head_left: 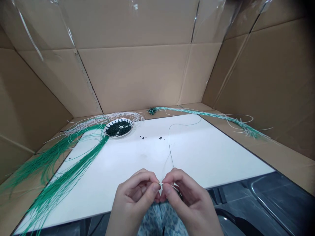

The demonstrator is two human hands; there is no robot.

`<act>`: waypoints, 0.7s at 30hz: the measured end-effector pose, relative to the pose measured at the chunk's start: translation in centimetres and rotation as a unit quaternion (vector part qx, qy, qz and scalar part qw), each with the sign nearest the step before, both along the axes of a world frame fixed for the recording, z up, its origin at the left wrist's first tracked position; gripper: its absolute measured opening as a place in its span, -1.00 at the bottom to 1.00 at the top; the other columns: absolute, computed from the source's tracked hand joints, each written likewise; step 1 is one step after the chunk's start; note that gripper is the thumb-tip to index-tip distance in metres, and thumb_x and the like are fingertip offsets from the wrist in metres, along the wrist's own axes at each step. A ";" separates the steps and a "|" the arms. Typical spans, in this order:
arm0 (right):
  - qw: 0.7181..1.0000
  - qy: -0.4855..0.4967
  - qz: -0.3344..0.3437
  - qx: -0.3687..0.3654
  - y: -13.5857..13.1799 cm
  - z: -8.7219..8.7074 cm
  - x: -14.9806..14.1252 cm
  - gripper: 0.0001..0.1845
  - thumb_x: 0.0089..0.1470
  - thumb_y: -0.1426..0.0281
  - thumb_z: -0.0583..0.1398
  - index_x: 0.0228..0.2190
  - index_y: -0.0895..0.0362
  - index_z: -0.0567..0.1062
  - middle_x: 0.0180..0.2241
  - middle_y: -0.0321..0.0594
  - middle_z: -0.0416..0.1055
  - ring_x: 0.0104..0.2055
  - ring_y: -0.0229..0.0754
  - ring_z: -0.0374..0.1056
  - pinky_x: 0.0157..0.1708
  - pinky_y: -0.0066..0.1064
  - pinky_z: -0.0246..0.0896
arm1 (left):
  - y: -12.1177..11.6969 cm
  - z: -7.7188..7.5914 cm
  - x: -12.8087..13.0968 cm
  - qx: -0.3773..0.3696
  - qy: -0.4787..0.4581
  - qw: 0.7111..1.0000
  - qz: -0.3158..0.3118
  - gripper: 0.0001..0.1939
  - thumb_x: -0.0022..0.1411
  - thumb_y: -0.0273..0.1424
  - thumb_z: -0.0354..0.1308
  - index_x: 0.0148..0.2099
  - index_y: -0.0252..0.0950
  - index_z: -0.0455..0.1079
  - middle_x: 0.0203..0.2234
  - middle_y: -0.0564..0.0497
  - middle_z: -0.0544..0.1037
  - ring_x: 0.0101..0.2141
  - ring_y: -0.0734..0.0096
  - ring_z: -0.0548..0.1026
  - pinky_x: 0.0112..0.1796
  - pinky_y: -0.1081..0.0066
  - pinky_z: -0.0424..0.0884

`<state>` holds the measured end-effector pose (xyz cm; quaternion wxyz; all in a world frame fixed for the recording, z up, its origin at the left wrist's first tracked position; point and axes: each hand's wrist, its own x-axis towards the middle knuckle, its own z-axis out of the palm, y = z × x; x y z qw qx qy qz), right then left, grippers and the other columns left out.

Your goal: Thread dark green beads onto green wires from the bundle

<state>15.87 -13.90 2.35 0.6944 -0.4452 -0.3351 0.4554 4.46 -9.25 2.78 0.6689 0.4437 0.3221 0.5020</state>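
Cardboard walls (145, 75) surround a white board (209, 154), with long green-and-white strands (61, 167) trailing across its left corner and another bundle (216, 115) lying beyond its upper right edge. Near the board's upper left corner sits a plate (123, 135) of dark beads (118, 128), and a few loose beads (142, 137) lie toward the upper middle. At lower centre, the left hand (134, 196) and right hand (187, 196) meet, their thumbs and forefingers pinched together on the pale tip (161, 184) of a fine strand (169, 137), which loops up across the board.
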 end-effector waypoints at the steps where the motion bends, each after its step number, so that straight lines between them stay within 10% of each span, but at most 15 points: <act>1: 1.000 0.015 -0.002 0.005 0.0 0.0 0.1 -0.77 0.07 0.22 0.43 -0.49 0.06 0.59 -0.53 -0.38 0.46 -0.45 -0.29 0.42 -0.36 -0.56 0.35 | 0.1 -0.2 -0.1 0.006 -0.003 1.000 0.000 -0.79 0.07 -0.29 0.52 -0.47 -0.27 0.63 -0.56 0.11 0.46 -0.53 0.54 0.44 -0.45 0.61 0.42; 21: 0.987 -0.121 -0.087 0.055 -0.3 0.2 0.3 -0.84 0.07 0.48 0.37 -0.45 -0.02 0.72 -0.50 -0.30 0.54 -0.46 -0.24 0.44 -0.43 -0.51 0.38 | 0.4 -0.5 -0.4 0.048 -0.016 0.999 0.018 -0.88 0.03 -0.32 0.57 -0.41 -0.18 0.70 -0.52 0.09 0.62 -0.51 0.57 0.51 -0.42 0.66 0.47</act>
